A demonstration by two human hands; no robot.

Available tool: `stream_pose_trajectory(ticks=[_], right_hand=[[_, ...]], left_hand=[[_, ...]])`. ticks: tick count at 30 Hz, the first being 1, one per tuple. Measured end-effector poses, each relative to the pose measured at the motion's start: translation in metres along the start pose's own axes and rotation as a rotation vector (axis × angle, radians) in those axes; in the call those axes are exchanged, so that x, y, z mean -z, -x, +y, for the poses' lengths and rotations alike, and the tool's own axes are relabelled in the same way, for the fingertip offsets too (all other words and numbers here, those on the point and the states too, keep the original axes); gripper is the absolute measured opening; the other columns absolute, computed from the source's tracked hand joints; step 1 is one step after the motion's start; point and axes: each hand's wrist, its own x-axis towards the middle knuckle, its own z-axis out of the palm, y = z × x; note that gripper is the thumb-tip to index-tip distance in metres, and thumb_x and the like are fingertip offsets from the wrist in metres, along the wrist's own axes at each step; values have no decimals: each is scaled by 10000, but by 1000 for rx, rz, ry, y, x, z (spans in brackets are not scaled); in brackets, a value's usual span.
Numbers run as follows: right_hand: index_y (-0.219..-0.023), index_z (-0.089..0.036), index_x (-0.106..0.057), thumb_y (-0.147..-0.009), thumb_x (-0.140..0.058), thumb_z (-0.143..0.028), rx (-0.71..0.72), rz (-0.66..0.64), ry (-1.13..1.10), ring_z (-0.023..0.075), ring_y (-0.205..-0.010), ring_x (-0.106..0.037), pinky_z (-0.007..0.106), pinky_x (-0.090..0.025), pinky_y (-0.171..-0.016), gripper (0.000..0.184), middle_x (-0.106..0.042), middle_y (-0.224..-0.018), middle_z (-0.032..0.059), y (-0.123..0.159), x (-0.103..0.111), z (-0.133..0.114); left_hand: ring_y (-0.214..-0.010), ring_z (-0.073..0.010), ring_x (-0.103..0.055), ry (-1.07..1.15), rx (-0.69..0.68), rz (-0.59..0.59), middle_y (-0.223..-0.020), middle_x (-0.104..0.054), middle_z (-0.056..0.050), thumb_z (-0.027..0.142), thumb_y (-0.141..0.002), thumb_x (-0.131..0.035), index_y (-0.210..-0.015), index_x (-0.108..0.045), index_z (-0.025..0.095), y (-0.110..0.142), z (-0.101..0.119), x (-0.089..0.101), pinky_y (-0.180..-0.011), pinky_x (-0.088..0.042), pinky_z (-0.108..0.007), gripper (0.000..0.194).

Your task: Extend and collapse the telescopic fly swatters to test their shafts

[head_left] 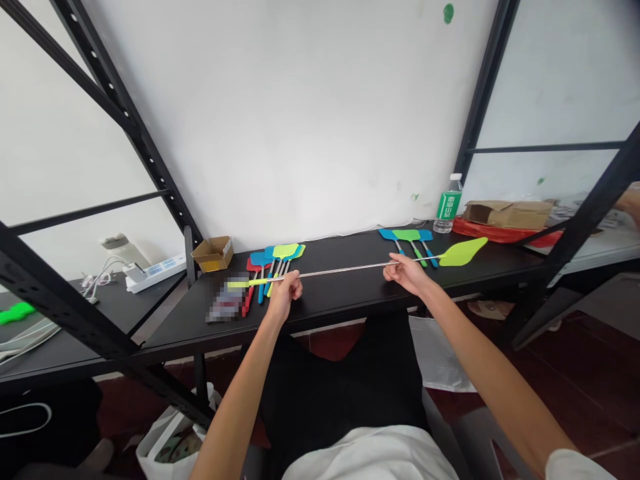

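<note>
A yellow-green fly swatter with a long metal rod is held stretched out crosswise above the black table. Near its yellow handle, at the left, my left hand is closed around the rod. Toward the swatter's flat head, my right hand pinches the rod's other end. Several fly swatters in red, blue and yellow-green lie in a group just beyond my left hand. Behind my right hand lie more swatters, blue and green, with short rods.
A small open cardboard box sits at the table's left end. At the back right stands a water bottle, beside a larger cardboard box and red plastic. Black metal shelf posts frame both sides. A power strip lies left.
</note>
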Motion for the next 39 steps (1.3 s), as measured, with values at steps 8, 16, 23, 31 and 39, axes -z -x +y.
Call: stream_pose_trajectory(ticks=[8, 16, 23, 31, 39], right_hand=[[-453, -198, -586, -876, -635, -443, -6, -6, -13, 179, -538, -500, 333, -371, -605, 491, -429, -400, 18, -2, 3, 2], [-479, -197, -605, -884, -640, -477, 13, -44, 80, 181, -561, -524, 331, -375, -607, 493, -480, -436, 26, 0, 1, 0], [-555, -180, -672, -879, -642, -511, 18, -63, 168, 185, -609, -569, 323, -400, -630, 464, -557, -496, 42, 2, -5, -3], [-530, -187, -642, -815, -712, -400, 6, -4, -15, 168, -554, -514, 341, -409, -612, 362, -571, -512, 38, 3, -3, -5], [-528, -201, -630, -810, -696, -443, 2, 15, -66, 175, -526, -503, 341, -388, -581, 377, -541, -484, 28, 5, -9, -9]], left_hand=[[-430, -90, -374, -59, -14, -37, -456, -422, 32, 400, -877, -579, -562, -416, 201, 1, 0, 1, -454, -298, -243, 407], [-381, -62, -318, -46, -83, 162, -449, -296, 75, 406, -835, -649, -524, -319, 214, -1, 0, -3, -426, -291, -237, 493], [-345, -41, -240, 58, -62, 350, -428, -232, 102, 384, -806, -676, -525, -270, 221, -5, -1, -1, -401, -266, -226, 520], [-365, -45, -297, 55, -67, 265, -468, -311, 81, 390, -815, -688, -530, -330, 208, -2, 2, -3, -410, -280, -230, 493], [-390, -76, -359, -59, -71, 124, -426, -425, 39, 424, -849, -630, -564, -475, 192, 0, 0, -2, -411, -285, -225, 398]])
